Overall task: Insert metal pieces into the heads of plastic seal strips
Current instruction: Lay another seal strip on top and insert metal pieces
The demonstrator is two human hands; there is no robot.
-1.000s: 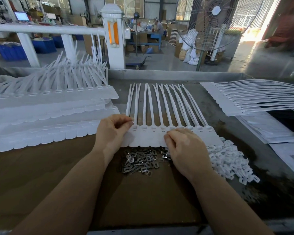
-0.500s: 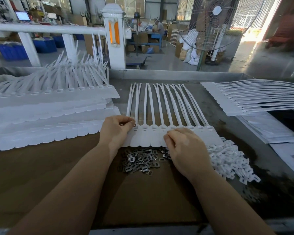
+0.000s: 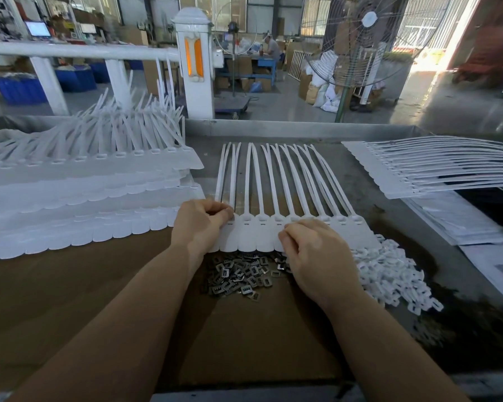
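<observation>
Both hands on the joined seal strip row [image 3: 273,227], fingers curled.

Left hand [image 3: 199,224] sits at the row's left end, fingers curled tight, thumb and forefinger pinching the head of the leftmost strips. Right hand [image 3: 312,253] rests mid-row, fingers curled narrow, tips pressed on the heads; can't tell if they hold a metal piece. Strip tails fan away from the fingertips toward the far table edge. Pile of metal pieces [image 3: 241,275] lies just under and between both wrists, touching the row's near edge. Heap of white plastic clips [image 3: 389,274] just right of the right hand. Stacked strip sheets [image 3: 84,198] left of the left hand; another strip sheet [image 3: 436,166] well right of the right fingers. All on brown cardboard [image 3: 244,343].
</observation>
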